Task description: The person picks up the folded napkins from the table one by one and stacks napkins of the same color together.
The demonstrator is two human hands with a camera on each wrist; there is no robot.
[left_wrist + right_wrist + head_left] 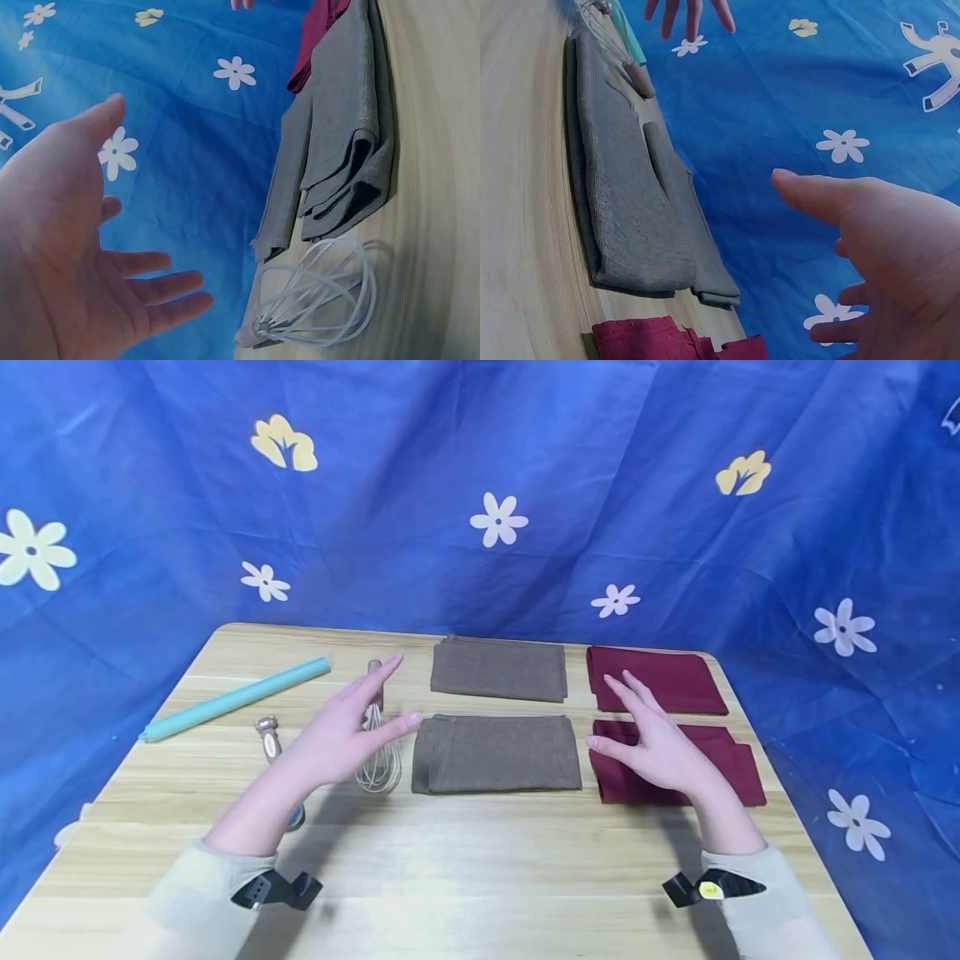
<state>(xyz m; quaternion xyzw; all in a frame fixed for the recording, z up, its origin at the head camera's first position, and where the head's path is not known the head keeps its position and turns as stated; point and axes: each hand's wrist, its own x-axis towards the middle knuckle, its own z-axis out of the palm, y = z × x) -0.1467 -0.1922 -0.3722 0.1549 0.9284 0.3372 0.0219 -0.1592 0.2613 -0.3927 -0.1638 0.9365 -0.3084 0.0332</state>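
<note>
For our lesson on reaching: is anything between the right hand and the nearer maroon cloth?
Nothing visible does: the empty right hand hovers clear of the table, and nothing shows on the nearer maroon cloth.

A flowered blue curtain (420, 510) is hanging behind the pale wooden table (480, 868); on its left side, a teal rod (236, 699) is lying aslant.

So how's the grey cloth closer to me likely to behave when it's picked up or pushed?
The nearer grey cloth will probably droop and unfold, since its stacked layers gape at one end. If pushed, it may slide or bunch rather than roll, as it lies flat on the table.
</note>
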